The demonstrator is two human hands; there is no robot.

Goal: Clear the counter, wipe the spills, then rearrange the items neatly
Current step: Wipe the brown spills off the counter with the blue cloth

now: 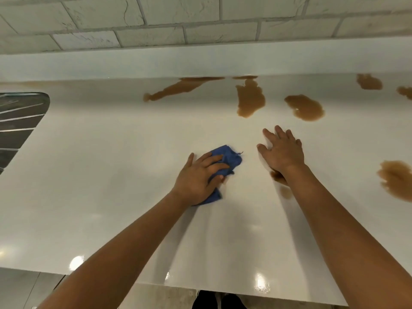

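Note:
A glossy white counter (111,186) carries several brown liquid spills. One long streak (176,88) runs along the back edge, two blobs (250,100) (305,107) lie behind my hands, and another (396,181) spreads at the right. A small brown patch (281,181) shows just under my right wrist. My left hand (197,179) presses down on a crumpled blue cloth (229,157) in the middle of the counter. My right hand (282,150) lies flat on the surface with fingers spread, holding nothing.
A dark sink (17,126) with a metal drainer sits at the far left. A white upstand and pale stone-brick wall (200,21) close off the back. Two more spills (369,81) sit at the back right. The counter's front edge runs just above the tiled floor (156,295).

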